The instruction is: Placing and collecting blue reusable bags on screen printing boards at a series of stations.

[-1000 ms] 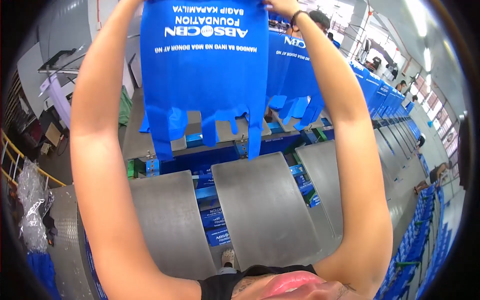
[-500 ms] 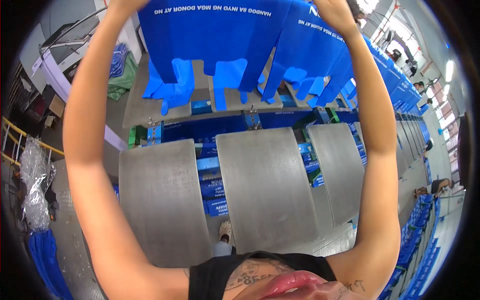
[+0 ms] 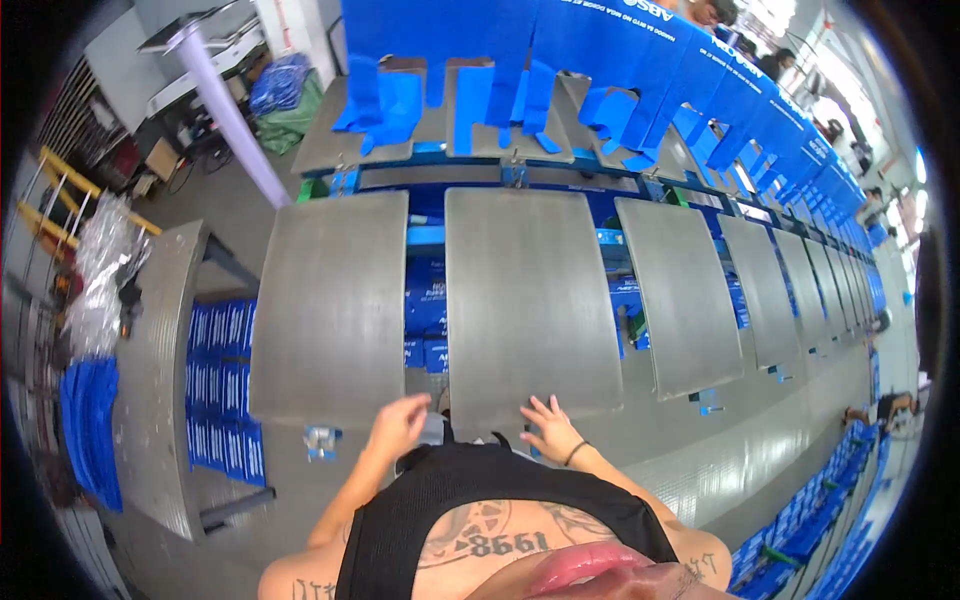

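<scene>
My left hand (image 3: 402, 420) is held low near my body, by the near right corner of a grey flat board (image 3: 330, 310). Its fingers are loosely bent, slightly apart, and nothing shows in them. My right hand (image 3: 552, 428) has its fingers spread at the near edge of a second grey board (image 3: 530, 300); whether they touch it I cannot tell. A dark band circles that wrist. Both boards are bare. Beyond them, blue fabric bag panels (image 3: 435, 40) with white print hang upright, their strap-like handles dangling over the far boards (image 3: 470, 130).
More grey boards (image 3: 680, 300) run off to the right along a blue metal frame (image 3: 427, 236). Stacked blue printed bags (image 3: 222, 385) sit under a side table (image 3: 150, 400) at left. A pale purple post (image 3: 230, 115) and yellow ladder (image 3: 60, 190) stand farther left. People work far right.
Both arms have come down from the hanging blue panels, where they were raised, to the near edges of the boards. The view has shifted back, showing more floor and the side table.
</scene>
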`<state>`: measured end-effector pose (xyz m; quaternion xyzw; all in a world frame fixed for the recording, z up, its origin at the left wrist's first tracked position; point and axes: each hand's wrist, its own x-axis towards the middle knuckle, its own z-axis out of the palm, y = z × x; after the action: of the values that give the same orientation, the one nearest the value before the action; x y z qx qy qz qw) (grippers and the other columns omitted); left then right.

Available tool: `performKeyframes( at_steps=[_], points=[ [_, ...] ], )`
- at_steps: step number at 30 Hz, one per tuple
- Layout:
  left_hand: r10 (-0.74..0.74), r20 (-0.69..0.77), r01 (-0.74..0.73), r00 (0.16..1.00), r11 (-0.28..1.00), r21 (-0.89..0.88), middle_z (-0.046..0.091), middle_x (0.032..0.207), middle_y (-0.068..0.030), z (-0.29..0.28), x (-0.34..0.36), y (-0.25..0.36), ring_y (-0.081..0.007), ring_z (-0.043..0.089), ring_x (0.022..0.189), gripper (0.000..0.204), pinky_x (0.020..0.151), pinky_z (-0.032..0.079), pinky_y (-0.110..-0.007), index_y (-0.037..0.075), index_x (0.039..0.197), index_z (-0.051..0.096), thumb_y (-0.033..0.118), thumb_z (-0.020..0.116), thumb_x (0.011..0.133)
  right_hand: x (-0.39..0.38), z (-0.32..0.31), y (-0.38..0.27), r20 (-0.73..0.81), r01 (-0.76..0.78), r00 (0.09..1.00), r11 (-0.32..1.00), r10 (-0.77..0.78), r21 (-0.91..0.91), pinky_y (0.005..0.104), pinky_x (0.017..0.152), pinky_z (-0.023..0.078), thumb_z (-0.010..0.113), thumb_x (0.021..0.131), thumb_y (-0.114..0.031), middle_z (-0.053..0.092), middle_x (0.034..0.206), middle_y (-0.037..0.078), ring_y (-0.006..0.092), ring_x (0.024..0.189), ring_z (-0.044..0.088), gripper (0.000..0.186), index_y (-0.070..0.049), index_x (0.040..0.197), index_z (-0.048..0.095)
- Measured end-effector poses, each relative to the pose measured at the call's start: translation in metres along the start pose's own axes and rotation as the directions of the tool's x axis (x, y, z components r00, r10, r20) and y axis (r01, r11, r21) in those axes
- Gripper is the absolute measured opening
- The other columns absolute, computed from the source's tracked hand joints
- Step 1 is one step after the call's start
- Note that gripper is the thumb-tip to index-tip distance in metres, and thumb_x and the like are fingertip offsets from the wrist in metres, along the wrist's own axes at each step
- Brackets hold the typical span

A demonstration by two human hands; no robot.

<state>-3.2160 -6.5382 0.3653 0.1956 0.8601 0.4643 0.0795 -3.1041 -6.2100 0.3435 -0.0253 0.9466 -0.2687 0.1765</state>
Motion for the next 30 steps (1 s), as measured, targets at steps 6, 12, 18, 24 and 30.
performKeyframes(
  at_steps=[6,12,18,24,30],
  points=[
    [-0.192,-0.408,0.208,0.892,0.978,-0.007,0.070,0.097,-0.0149,-0.023,-0.062,0.004,-0.0288,0.068,0.081,0.025,0.076,0.054,-0.037,0.004,0.109,0.067,0.013,0.060,0.086,-0.015,0.027,0.003,-0.057,0.052,0.995,0.928,-0.078,-0.370,0.0583,0.111,0.025,0.065,0.086,-0.040,0.027,0.153,0.020,0.0535,0.137,0.021,0.066,-0.017,0.143,0.042],
    [-0.567,-0.370,0.601,0.736,0.799,-0.029,0.071,0.097,-0.0147,0.017,-0.294,-0.051,-0.0318,0.068,0.090,0.028,0.082,0.053,-0.043,0.007,0.107,0.068,0.022,0.065,0.083,-0.037,0.060,-0.039,0.134,0.187,0.981,0.847,-0.139,-0.498,0.0606,0.111,0.022,0.066,0.083,-0.038,0.037,0.150,0.014,0.0450,0.137,0.029,0.063,-0.017,0.140,0.047],
    [-0.933,-0.131,0.942,0.336,0.332,0.053,0.068,0.108,-0.0146,0.139,-0.502,-0.120,-0.0357,0.059,0.110,0.030,0.089,0.051,-0.048,0.013,0.103,0.071,0.030,0.063,0.080,-0.068,0.115,-0.064,0.158,0.481,0.874,0.862,-0.459,-0.161,0.0446,0.096,0.044,0.072,0.075,-0.021,0.070,0.103,0.012,0.0298,0.103,0.065,0.034,-0.011,0.108,0.070],
    [-0.923,-0.384,0.878,0.010,0.192,-0.439,0.069,0.103,-0.0156,0.208,-0.680,-0.087,-0.0372,0.063,0.101,0.030,0.088,0.052,-0.046,0.012,0.100,0.072,0.029,0.064,0.078,-0.114,0.226,-0.203,0.598,0.665,0.602,0.747,-0.530,-0.007,0.0381,0.065,0.055,0.075,0.072,-0.023,0.070,0.073,0.011,0.0312,0.069,0.069,0.023,-0.008,0.089,0.075],
    [-0.818,-0.337,0.623,-0.466,-0.033,-0.781,0.069,0.101,-0.0185,0.199,-0.859,-0.015,-0.0358,0.066,0.097,0.034,0.088,0.053,-0.044,0.011,0.104,0.070,0.030,0.068,0.076,-0.172,0.373,-0.382,0.852,0.948,0.048,0.291,-0.522,0.125,0.0371,0.074,0.054,0.071,0.081,-0.026,0.070,0.086,0.017,0.0286,0.083,0.070,0.026,-0.006,0.097,0.072]
  ],
)
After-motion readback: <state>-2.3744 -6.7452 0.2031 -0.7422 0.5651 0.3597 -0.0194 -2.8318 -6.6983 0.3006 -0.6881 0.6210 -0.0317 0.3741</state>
